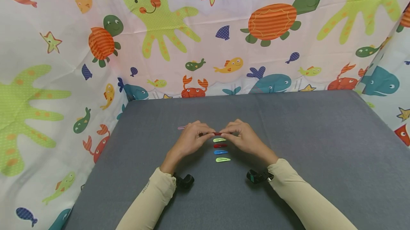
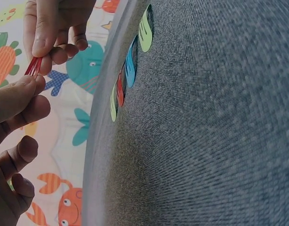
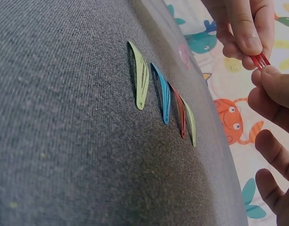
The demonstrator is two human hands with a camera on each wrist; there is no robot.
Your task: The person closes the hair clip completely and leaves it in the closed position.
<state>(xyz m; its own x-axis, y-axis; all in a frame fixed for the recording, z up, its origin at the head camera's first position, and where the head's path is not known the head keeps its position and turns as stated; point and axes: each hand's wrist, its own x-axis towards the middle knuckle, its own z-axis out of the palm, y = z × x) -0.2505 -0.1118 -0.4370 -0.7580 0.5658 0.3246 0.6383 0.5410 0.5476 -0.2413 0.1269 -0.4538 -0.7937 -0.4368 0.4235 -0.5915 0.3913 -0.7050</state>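
Note:
Both hands meet above the far end of a column of hair clips. Between them is a red snap hair clip [image 1: 217, 134], one end pinched by the thumb and forefinger of the left hand [image 1: 191, 138], the other by those of the right hand [image 1: 242, 138]. Fingertips cover both ends of it; its slotted middle shows in the left wrist view. Below the hands lie a light green clip [image 1: 219, 140], another red clip [image 1: 220, 146], a blue clip [image 1: 220, 152] and a second light green clip [image 1: 222, 159], roughly parallel.
A pink clip [image 1: 181, 127] lies apart, just left of the left hand, partly behind it. Grey cloth covers the table [image 1: 320, 144]. A curtain [image 1: 221, 16] printed with sea animals hangs behind and along the sides.

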